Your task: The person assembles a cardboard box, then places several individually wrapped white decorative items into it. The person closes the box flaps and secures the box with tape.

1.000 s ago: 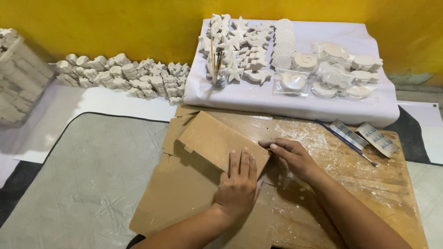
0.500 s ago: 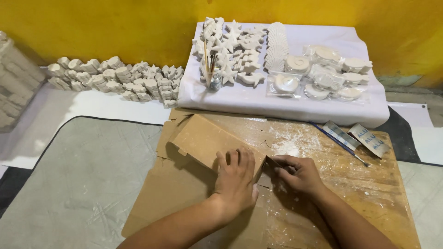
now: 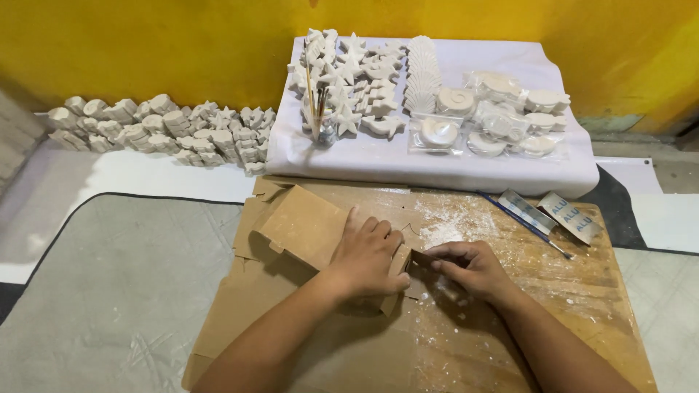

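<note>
While the left hand [image 3: 366, 255] is pressing flat on the cardboard box [image 3: 313, 229], the right hand [image 3: 466, 268] is pinching its flap. Light, bendy stuff, I'd say; it is creasing best held at the folds.

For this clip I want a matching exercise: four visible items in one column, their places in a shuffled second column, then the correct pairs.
Items:
1. left hand
2. right hand
3. jar of brushes
4. white plaster shapes on the floor

Places:
A. against the yellow wall, left of the white cloth
B. flat on top of the folded cardboard box
C. standing on the white cloth among star shapes
D. pinching the box's end flap, over the wooden board

Pairs: 1-B, 2-D, 3-C, 4-A
</note>
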